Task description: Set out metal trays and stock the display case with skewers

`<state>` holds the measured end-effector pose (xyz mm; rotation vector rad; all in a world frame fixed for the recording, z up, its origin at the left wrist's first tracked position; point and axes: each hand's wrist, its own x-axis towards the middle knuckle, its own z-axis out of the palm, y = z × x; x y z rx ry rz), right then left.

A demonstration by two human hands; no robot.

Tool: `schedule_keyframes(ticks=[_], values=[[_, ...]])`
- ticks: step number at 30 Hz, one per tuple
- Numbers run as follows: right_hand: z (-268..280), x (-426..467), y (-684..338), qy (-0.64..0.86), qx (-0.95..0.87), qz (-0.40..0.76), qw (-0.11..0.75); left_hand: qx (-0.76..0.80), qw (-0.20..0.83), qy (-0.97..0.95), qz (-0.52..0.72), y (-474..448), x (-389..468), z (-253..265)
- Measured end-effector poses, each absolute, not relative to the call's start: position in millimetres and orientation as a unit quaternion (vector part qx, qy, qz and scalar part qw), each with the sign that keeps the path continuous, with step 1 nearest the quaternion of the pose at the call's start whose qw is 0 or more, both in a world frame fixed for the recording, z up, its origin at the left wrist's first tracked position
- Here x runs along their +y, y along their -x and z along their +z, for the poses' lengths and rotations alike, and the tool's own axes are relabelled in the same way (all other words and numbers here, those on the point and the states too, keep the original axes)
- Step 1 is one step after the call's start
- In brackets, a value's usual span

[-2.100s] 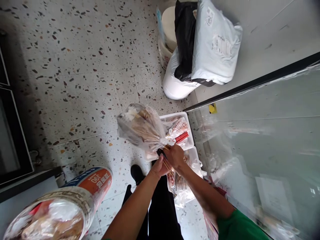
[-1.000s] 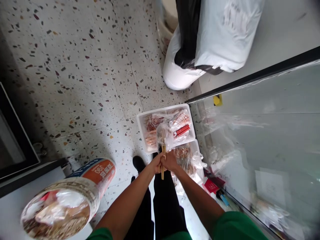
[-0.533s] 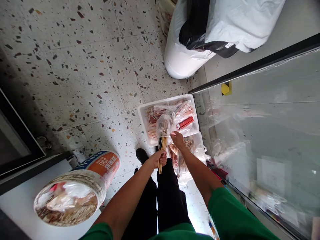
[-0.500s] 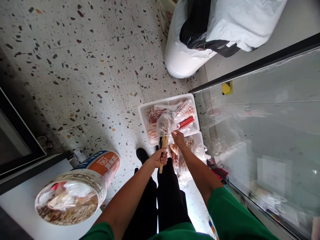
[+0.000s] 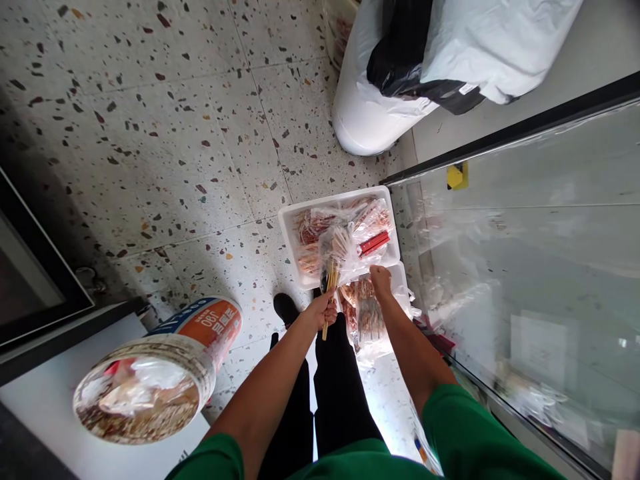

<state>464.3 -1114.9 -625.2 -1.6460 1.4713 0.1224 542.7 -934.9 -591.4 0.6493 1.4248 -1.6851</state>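
While the bundle of wooden skewers (image 5: 330,283) stands nearly upright above the floor, the left hand (image 5: 323,311) has its fingers wrapped tight around the bare stick ends, which poke out below the fist. Up top, the food end of the bundle sits inside a thin clear plastic bag (image 5: 343,250), hanging right over the white tray (image 5: 290,233). The right hand (image 5: 381,280) is just beside it, fingers curled at the bag's lower edge; whether they actually pinch the plastic, I cannot tell from here. That tray lies on the speckled terrazzo floor (image 5: 150,133), full of wrapped skewers and a red packet (image 5: 374,243). A second white tray (image 5: 403,280) sits just below it, touching, with more bagged skewers (image 5: 367,317) spilling over. Black trouser legs and a dark shoe (image 5: 285,308) show beneath the arms, green sleeves at the bottom edge. Off to the right, a glass-fronted case (image 5: 525,267) with a black frame. Lower left, a big round tub with an orange label (image 5: 165,373) rests on a white counter (image 5: 45,400). Far top, a white bucket (image 5: 365,113) carries black and grey parcels (image 5: 475,40).
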Motion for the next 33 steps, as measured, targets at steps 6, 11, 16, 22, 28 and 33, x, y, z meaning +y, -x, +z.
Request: schedule_keyframes(ticks=[6, 11, 16, 22, 28, 33], values=[[-628, -1127, -481, 0.727, 0.541, 0.026, 0.421, 0.562, 0.411, -0.259, -0.669, -543, -934, -593], [-625, -1109, -486, 0.851, 0.403, 0.054, 0.333, 0.565, 0.409, -0.249, -0.672, -544, -939, -592], [-631, -1101, -489, 0.706, 0.532, 0.107, 0.455, 0.569, 0.408, -0.244, -0.671, -548, -938, -591], [-603, -1081, -479, 0.646, 0.526, 0.099, 0.545, 0.569, 0.410, -0.242, -0.671, -552, -941, -588], [-568, -1069, -478, 0.697, 0.427, 0.047, 0.574, 0.573, 0.403, -0.228, -0.676, -558, -943, -586], [-586, -1103, -466, 0.651, 0.565, 0.004, 0.507, 0.577, 0.390, -0.220, -0.683, -562, -944, -587]])
